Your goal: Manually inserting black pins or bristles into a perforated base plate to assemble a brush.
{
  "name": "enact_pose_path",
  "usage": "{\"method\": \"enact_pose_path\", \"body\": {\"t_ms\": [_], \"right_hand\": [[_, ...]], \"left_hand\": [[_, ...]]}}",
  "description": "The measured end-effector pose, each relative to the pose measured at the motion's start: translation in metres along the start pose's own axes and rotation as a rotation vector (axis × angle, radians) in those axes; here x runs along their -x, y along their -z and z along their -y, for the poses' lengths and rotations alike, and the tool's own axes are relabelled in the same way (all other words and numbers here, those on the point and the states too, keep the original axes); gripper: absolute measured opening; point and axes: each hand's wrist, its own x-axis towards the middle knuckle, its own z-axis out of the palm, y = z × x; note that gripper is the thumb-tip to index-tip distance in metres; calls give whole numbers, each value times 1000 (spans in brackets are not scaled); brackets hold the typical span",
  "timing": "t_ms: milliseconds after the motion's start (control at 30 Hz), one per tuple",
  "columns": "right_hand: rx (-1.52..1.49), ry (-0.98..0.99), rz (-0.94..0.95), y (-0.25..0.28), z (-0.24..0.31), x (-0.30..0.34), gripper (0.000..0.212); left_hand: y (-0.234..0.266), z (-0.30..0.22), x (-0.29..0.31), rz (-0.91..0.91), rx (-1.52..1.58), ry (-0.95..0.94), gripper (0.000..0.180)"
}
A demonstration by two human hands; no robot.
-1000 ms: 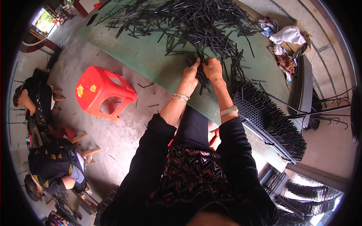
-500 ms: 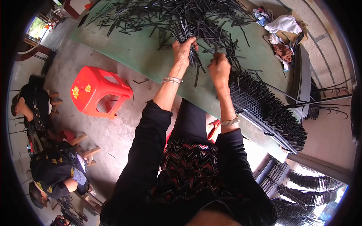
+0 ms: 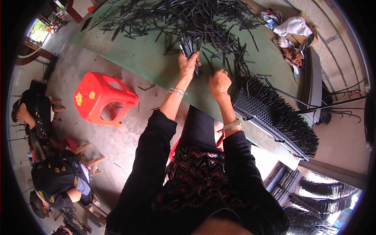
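Note:
My left hand [image 3: 188, 65] is closed round a bundle of thin black sticks [image 3: 188, 45], held upright over the green table top [image 3: 156, 55]. To its right, my right hand [image 3: 220, 82] is closed with its fingers curled in; whether a stick is in them is hidden. Just right of that hand stands a black perforated board [image 3: 254, 105]. Close rows of black sticks [image 3: 291, 113] stand out of its far side. Beyond my hands lies a large loose pile of the same sticks [image 3: 196, 17], spread across the table.
A red plastic stool [image 3: 105, 98] stands on the floor at left. Two people [image 3: 55, 176] sit working farther left. Bags and cloths in a box [image 3: 293, 31] lie at the table's far right, near grey panels [image 3: 311, 82]. Racks of black pieces [image 3: 325, 196] stand at lower right.
My right hand has drawn back from the loose sticks, toward me and a little left. My left hand has come slightly nearer with its bundle.

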Motion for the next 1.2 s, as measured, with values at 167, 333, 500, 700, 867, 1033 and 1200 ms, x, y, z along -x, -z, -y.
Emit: {"method": "enact_pose_path", "body": {"t_ms": [167, 333, 500, 700, 867, 1033, 1200], "right_hand": [[-371, -24, -93, 25, -1, 2, 23], [-333, 83, -117, 36, 1, 0, 19], [-255, 137, -165, 47, 4, 13, 11], [-663, 132, -308, 99, -10, 45, 17], [-1120, 27, -334, 174, -40, 66, 26], [-1021, 12, -430, 183, -93, 76, 17], [-945, -22, -435, 167, -107, 77, 12]], "left_hand": [[-9, 1, 14, -9, 20, 293, 17], [-25, 6, 25, 59, 399, 475, 12], [-24, 12, 24, 15, 373, 486, 11], [-39, -13, 37, 25, 188, 154, 14], [-34, 2, 71, 89, -237, -85, 14], [-42, 18, 72, -2, -333, -295, 18], [-35, 17, 90, 97, -441, -206, 21]]}}
